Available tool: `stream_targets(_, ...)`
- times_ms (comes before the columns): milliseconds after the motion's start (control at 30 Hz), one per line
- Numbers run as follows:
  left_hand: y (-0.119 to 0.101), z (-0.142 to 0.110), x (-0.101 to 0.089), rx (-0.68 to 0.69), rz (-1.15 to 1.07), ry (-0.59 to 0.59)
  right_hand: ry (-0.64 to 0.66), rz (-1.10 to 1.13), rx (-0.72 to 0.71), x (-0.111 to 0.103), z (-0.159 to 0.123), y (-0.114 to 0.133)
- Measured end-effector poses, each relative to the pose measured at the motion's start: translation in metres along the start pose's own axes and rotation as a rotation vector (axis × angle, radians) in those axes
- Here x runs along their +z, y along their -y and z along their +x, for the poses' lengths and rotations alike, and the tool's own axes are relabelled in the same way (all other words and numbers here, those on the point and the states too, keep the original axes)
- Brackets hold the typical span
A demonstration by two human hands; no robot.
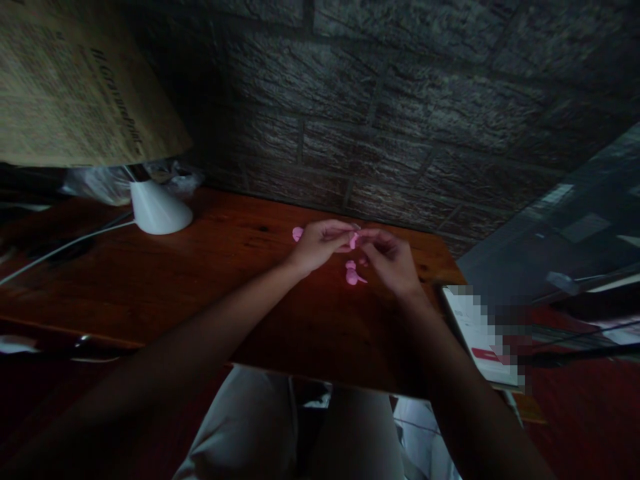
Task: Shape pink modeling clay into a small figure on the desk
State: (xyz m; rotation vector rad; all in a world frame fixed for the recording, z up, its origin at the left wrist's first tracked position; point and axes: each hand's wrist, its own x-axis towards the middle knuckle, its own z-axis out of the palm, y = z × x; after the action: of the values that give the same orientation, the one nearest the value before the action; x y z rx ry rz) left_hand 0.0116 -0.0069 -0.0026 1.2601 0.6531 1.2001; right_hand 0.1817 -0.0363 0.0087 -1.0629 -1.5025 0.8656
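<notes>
Between my two hands is a small piece of pink modelling clay [354, 240]. My left hand [325, 241] pinches it from the left, and my right hand [389, 257] closes its fingertips on it from the other side. Just below them on the wooden table lies a pink clay figure [353, 273] with a rounded body, a smaller lump on top and a thin pointed bit sticking out to the right. Another pink clay lump [297, 233] rests behind my left wrist, partly hidden by the hand.
A lamp with a white cone base [161, 208] and a printed paper shade [75, 87] stands at the left, its white cord running off leftward. Crumpled clear plastic [100, 185] lies behind it. A brick wall [340, 120] backs the wooden table [210, 267]. A white booklet [475, 327] sits at the right edge.
</notes>
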Motion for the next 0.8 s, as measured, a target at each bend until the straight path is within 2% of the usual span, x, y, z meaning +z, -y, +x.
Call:
stream_targets(533, -0.0053, -0.0010, -0.0003, -0.025, -0.004, 0.012, -0.003, -0.073, -0.015, -0.0047, 0.0010, 0.0002)
stream_targets(800, -0.0042, -0.0022, -0.0012, -0.113, -0.030, 0.009, -0.008, -0.039, -0.020, -0.0047, 0.0022, 0.0011)
